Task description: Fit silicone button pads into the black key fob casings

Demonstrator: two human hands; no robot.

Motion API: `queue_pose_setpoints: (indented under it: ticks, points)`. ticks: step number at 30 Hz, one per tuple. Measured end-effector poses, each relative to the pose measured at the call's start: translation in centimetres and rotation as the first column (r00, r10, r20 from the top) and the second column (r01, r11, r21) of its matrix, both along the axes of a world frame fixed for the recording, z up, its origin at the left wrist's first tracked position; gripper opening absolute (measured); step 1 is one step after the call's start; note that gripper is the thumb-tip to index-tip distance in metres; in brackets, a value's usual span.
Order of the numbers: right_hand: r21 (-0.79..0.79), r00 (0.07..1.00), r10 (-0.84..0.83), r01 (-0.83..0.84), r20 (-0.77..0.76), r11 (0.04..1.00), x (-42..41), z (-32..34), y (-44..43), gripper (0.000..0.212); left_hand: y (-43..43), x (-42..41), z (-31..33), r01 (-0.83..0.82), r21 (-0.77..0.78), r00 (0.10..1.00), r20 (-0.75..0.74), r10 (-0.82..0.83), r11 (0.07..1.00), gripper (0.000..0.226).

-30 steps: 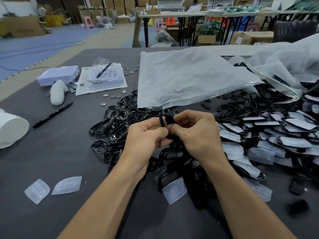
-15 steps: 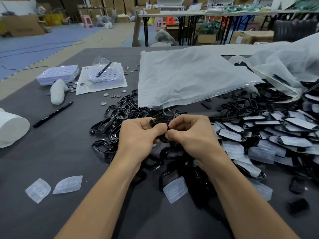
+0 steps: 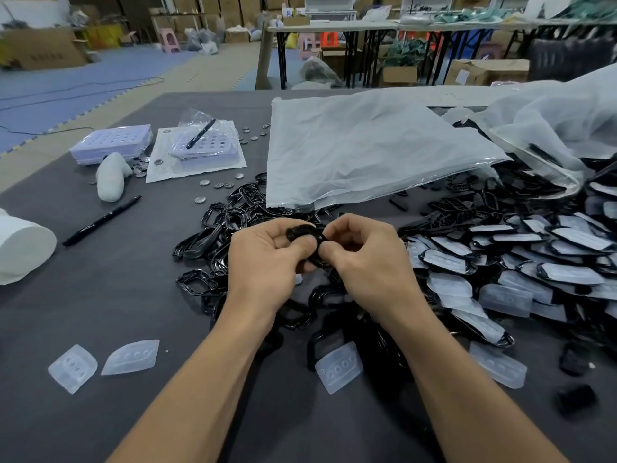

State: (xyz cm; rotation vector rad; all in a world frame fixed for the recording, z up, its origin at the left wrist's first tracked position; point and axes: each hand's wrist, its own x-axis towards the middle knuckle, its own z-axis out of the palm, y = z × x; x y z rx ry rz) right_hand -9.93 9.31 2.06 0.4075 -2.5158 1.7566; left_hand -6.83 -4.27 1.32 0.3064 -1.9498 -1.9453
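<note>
black marker (image 3: 101, 220) on grey table (image 3: 100, 295), scattered coin cells (image 3: 218, 184), large plastic bag (image 3: 360, 148)

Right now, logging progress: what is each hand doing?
Left hand: closed on the black casing.
Right hand: closed on the same casing.

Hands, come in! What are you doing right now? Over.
Left hand and right hand both pinching one black casing above the pile. Pad hidden by fingers. Nothing in the way.

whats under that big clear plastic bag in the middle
Black casings poke out from under the plastic bag at its near left edge. The milky film hides whatever lies farther beneath.
</note>
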Motion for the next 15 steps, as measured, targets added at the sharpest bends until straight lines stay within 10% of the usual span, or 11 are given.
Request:
queue_pose_setpoints:
  ticks: [6,11,15]
  points:
    - [0.034,0.943,-0.134,0.151,-0.305,0.988,0.8,0.5,0.4,0.016,0.3,0.6,-0.1,-0.079,-0.049,0.997,0.003,0.08,0.996,0.008]
    - [0.075,0.774,-0.175,0.275,-0.608,0.959,1.2,0.4,0.4,0.018,0.5,0.6,0.8,0.135,0.426,0.98,0.079,-0.185,0.895,0.037]
    - [0.087,0.765,-0.086,0.183,-0.638,0.979,0.9,0.0,0.3,0.027,-0.1,0.3,0.9,0.089,0.491,0.988,0.064,-0.138,0.867,0.009]
